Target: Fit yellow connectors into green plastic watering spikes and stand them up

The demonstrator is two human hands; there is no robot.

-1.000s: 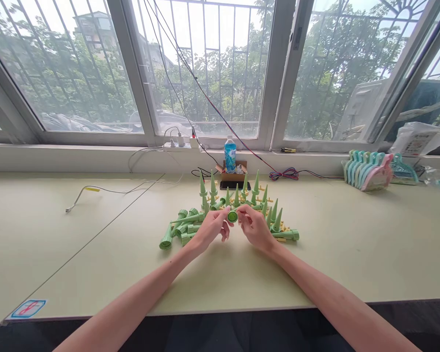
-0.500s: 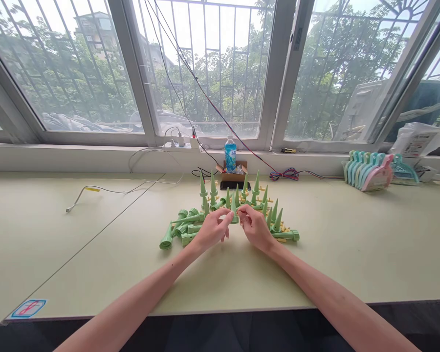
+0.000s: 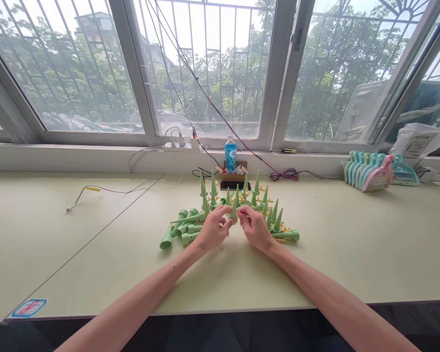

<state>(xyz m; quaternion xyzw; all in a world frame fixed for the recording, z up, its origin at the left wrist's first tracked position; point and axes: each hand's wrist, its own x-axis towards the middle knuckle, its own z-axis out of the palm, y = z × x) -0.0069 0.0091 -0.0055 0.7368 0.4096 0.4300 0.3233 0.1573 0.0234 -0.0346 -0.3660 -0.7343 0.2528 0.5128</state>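
Note:
Between my hands a green plastic watering spike (image 3: 233, 211) stands point up. The fingers and thumb of my left hand (image 3: 216, 229) grip it near its wide base. My right hand (image 3: 255, 229) is closed in a pinch against the spike's right side; a small yellowish bit seems to show at the fingertips, too small to make out. More green spikes (image 3: 255, 189) stand upright behind and to the right. Others, such as a ribbed-collar spike (image 3: 166, 238), lie or lean in a pile to the left. Small yellow valve pieces (image 3: 285, 229) are scattered among them.
Behind the spikes are a dark phone (image 3: 230, 186), a small cardboard box (image 3: 238, 175) and a blue-labelled bottle (image 3: 231, 155). Coiled wires (image 3: 285, 173) lie by the window sill. A row of pastel dustpan-like items (image 3: 370, 170) stands at far right; a white cable (image 3: 113, 189) runs left.
My left hand has shifted its grip on the spike, its thumb now lower near the base. The spike is slightly lower and further left. My right hand has hardly moved.

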